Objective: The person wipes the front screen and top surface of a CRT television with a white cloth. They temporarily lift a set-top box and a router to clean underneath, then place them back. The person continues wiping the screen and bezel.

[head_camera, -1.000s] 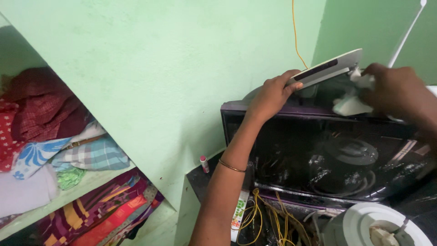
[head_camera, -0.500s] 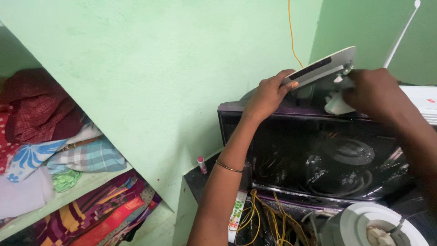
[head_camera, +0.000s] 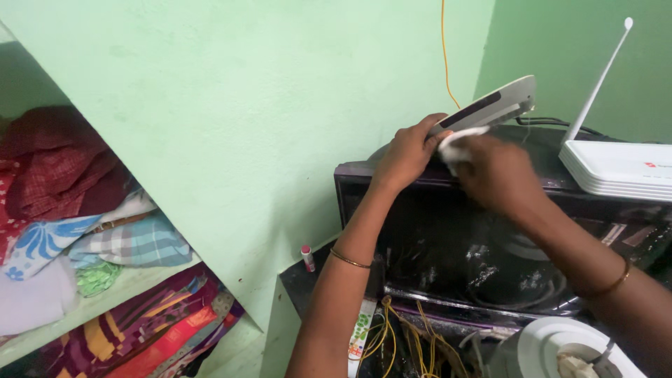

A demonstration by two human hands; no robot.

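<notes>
Your left hand [head_camera: 408, 150] is closed around the near end of a flat silver box [head_camera: 490, 106] with a dark strip down its side, and it holds the box tilted up, so the far end points up toward the green wall [head_camera: 280, 91]. Your right hand [head_camera: 498, 171] is just beside the left one, a little lower and to the right, with its fingers bunched tight on a small white cloth [head_camera: 458, 140]. The cloth touches the underside of the silver box, right where your left thumb grips it. Black cables [head_camera: 553, 122] come out of the far end of the box. Both hands hang over the top of a big dark television [head_camera: 490, 245], and yellow wires [head_camera: 402, 336] lie in a heap under its screen. To the right, on top of the television, sits a white router [head_camera: 616, 166] with one thin antenna [head_camera: 598, 77] sticking up. Far off to your left, folded clothes [head_camera: 84, 210] are stacked on shelves. A thin yellow cord [head_camera: 444, 49] runs down the wall behind the box.
</notes>
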